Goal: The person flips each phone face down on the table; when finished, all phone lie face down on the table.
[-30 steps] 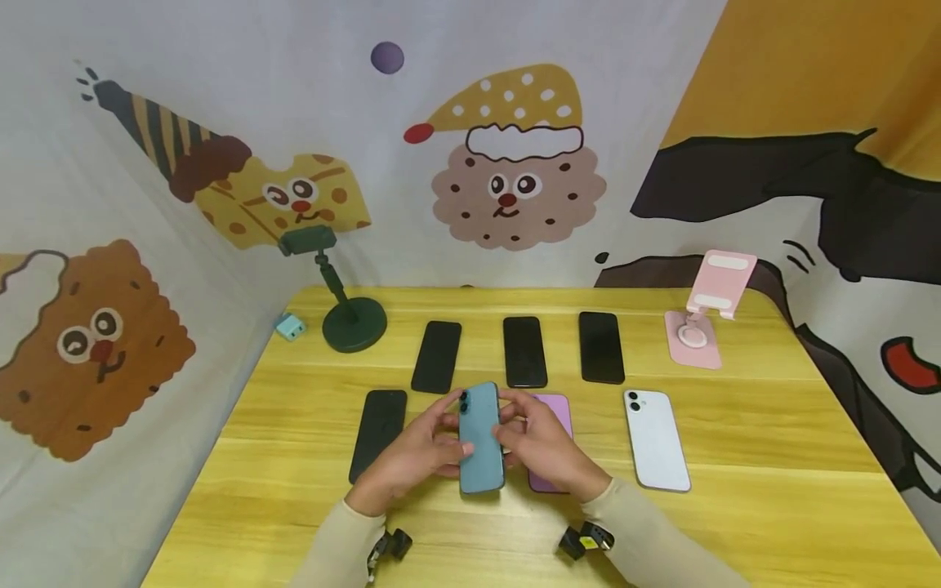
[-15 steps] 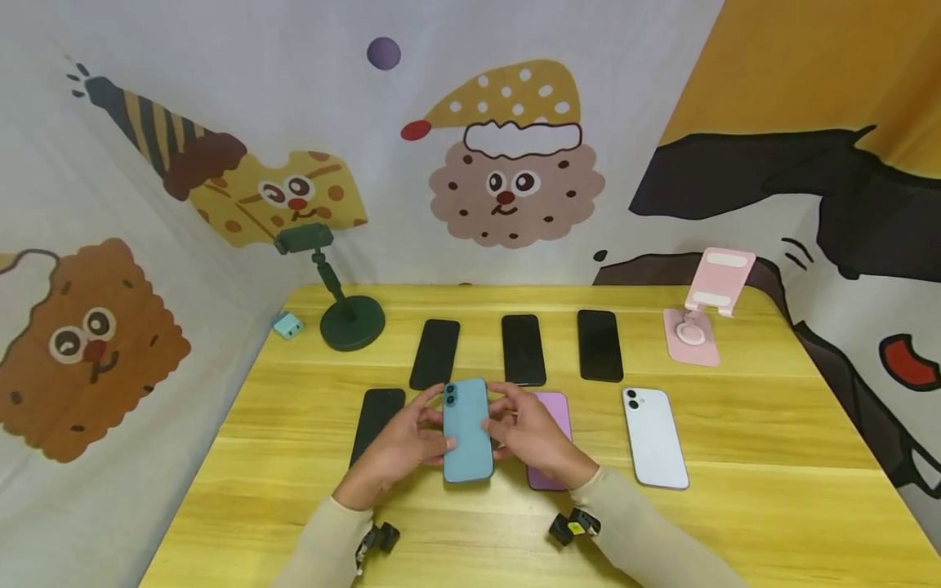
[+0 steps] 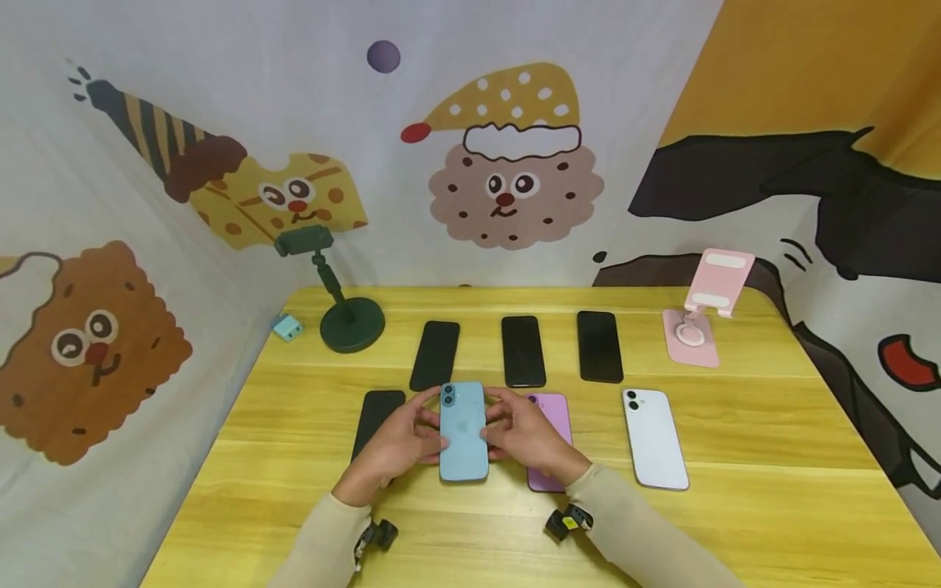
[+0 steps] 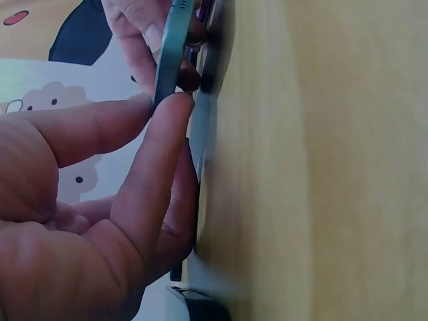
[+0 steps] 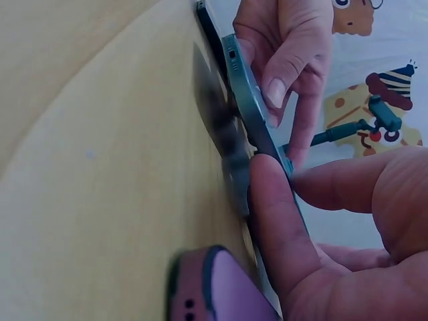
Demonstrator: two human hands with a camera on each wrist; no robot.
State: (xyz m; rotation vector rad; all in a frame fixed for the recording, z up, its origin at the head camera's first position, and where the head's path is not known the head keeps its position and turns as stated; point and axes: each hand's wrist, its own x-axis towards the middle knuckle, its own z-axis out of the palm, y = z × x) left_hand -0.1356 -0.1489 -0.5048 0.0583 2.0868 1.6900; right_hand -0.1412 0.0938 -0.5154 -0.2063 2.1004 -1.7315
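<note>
as left hand pinches blue phone | right hand likewise

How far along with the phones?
Seemingly done: three black phones in back, plus a black phone, purple phone and white phone in front, lie on the table. In hand: the light-blue phone, pinched by the left hand and right hand, raised off the table. Probably left: setting it down; the green phone stand and pink phone stand hold no phone.
</note>
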